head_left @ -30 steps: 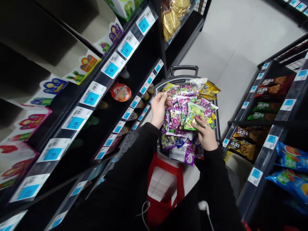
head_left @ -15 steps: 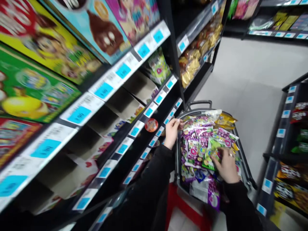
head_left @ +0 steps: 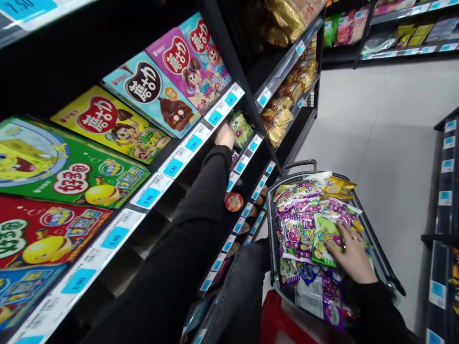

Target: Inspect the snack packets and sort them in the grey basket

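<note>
My left hand reaches into the shelf under the row of price labels, beside a green candy bag standing there. Its fingers are hidden in the shade, so what they touch does not show. My right hand is over the shopping basket, thumb and fingers closed on a green candy bag that lies on top of the pile. Around it are several purple grape candy bags, with yellow packets at the far end.
Boxed snacks fill the shelf on the left, above my arm. Gold-wrapped packets sit on the shelves beyond. A red stool-like object is below the basket. Another shelf edges the right side, with grey floor between.
My left hand has left the basket's left rim and gone up and left into the shelf. My right hand stays at the green bag. The view has shifted.
</note>
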The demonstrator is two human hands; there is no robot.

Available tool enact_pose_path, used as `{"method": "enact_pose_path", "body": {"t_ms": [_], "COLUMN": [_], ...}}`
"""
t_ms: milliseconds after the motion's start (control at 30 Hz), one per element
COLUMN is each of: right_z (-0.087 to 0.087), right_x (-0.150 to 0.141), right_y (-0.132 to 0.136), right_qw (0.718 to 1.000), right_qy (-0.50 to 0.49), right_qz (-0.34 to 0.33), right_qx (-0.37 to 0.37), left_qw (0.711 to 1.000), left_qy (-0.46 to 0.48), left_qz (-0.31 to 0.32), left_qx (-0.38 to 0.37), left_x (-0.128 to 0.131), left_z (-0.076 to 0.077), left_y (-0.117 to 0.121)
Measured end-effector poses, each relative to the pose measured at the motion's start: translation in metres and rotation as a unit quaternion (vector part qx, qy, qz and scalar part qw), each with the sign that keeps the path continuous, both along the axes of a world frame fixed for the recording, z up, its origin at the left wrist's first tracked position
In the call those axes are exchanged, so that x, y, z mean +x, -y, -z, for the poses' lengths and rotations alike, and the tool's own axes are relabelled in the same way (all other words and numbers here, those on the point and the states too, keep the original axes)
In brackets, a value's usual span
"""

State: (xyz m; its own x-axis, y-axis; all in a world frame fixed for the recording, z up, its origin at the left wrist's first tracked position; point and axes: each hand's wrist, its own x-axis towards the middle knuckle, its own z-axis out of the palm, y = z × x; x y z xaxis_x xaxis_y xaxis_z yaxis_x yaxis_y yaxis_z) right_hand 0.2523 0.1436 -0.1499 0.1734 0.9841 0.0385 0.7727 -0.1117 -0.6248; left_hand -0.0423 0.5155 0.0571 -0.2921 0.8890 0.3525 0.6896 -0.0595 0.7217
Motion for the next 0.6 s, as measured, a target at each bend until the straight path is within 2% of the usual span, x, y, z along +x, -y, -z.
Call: {"method": "enact_pose_path", "body": {"t_ms": [67,167,233,300,367,400,467,533,600], "right_z": [-0.009,-0.028,-0.039,-0.046,-0.051,-0.055,-0.067,-0.083,-0.1], "right_x": [0.001,0.002,0.001,-0.003,-0.011,-0.016,-0.028,-0.041,-0.051], "right_y": [-0.001,-0.001,0.001,0.003,0.004,0.005,0.005,0.005,0.007], "right_qw": [0.999,0.987,0.975,0.964,0.947,0.929,0.862,0.792,0.756], "right_qy": [-0.002,-0.026,-0.058,-0.118,-0.247,-0.333,-0.502,-0.611,-0.654], "right_qz": [0.037,0.128,0.178,0.202,0.182,0.152,0.072,0.019,0.011], "right_qx": [0.03,0.092,0.123,0.127,0.092,0.063,0.012,0.004,0.02], "left_qw": [0.999,0.994,0.986,0.977,0.977,0.978,0.961,0.909,0.866], "left_qy": [0.005,0.006,0.013,0.012,-0.019,-0.044,-0.1,-0.14,-0.147], "left_qz": [0.021,0.052,0.036,-0.013,-0.005,0.05,0.209,0.379,0.471], "left_qx": [0.033,0.098,0.165,0.211,0.212,0.196,0.149,0.102,0.082], "left_x": [0.0,0.004,0.011,0.022,0.037,0.046,0.066,0.085,0.101], "left_z": [0.007,0.02,0.028,0.034,0.04,0.043,0.05,0.059,0.067], "left_y": [0.012,0.041,0.067,0.099,0.137,0.159,0.207,0.256,0.3]}}
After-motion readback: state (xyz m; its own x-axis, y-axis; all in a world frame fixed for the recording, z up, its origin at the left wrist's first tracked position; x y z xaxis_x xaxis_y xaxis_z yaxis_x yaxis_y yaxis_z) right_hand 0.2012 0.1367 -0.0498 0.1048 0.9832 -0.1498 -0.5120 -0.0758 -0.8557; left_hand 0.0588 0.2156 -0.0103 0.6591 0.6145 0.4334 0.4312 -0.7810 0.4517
